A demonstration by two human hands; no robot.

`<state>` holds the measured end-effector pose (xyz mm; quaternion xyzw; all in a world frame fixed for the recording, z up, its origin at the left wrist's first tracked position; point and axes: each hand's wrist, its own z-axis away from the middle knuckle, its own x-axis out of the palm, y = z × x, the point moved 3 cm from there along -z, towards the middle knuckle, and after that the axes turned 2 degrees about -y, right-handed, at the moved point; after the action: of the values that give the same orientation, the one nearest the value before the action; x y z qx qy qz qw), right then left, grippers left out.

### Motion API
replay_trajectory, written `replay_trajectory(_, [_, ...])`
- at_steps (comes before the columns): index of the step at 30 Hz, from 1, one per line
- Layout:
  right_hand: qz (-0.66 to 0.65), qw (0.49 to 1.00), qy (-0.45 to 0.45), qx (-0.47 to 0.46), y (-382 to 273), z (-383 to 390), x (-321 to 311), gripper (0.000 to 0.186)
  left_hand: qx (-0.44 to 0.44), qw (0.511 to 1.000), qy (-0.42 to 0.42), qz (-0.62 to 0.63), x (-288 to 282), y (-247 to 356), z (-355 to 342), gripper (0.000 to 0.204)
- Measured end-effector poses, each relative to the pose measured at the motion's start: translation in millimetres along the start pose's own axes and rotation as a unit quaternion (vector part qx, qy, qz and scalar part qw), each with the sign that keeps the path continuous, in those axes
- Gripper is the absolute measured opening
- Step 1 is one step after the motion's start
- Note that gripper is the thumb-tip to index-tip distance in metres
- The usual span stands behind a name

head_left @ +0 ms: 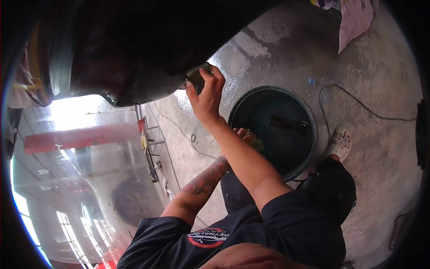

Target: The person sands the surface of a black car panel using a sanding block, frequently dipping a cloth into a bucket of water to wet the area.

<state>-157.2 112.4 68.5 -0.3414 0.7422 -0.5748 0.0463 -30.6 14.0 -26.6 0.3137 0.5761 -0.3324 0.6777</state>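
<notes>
My right hand (pixel 206 96) is raised with a dark olive rectangular block (pixel 197 71) held in its fingers, at the lower edge of a glossy black vehicle body panel (pixel 125 40). My tattooed left arm passes under my right forearm, and my left hand (pixel 242 134), partly hidden by it, holds a yellow-green sponge or cloth (pixel 257 144) at the near left rim of a dark green tub (pixel 309 112). A dark oblong item (pixel 286 124) lies inside the tub.
Grey cables (pixel 374 113) run over the concrete floor (pixel 367 179). A perforated light clog (pixel 340 141) is on my foot beside the tub. A shiny panel with a red stripe (pixel 80 139) and a metal frame (pixel 152 143) stand at left. Pink paper (pixel 354 22) is at top right.
</notes>
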Motion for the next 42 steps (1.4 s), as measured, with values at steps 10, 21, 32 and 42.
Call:
replay_trajectory(10, [-0.015, 0.999, 0.024, 0.032, 9, -6, -8, 0.058, -0.076, 0.989, -0.129, -0.004, 4, 10, -6, 0.056])
replay_trajectory(21, [-0.108, 0.982, 0.134, 0.082, 4, -158, -58, 0.05, -0.025, 0.999, 0.027, -0.023, -41, 10, -11, 0.03])
replay_trajectory(32, [-0.068, 0.976, 0.188, 0.083, 26, -230, -87, 0.049, -0.051, 0.998, -0.027, -0.031, -40, 12, -13, 0.041])
replay_trajectory(42, [0.025, 0.979, 0.192, -0.063, -1, -216, -77, 0.051, -0.073, 0.996, -0.045, -0.03, -44, 13, -10, 0.045])
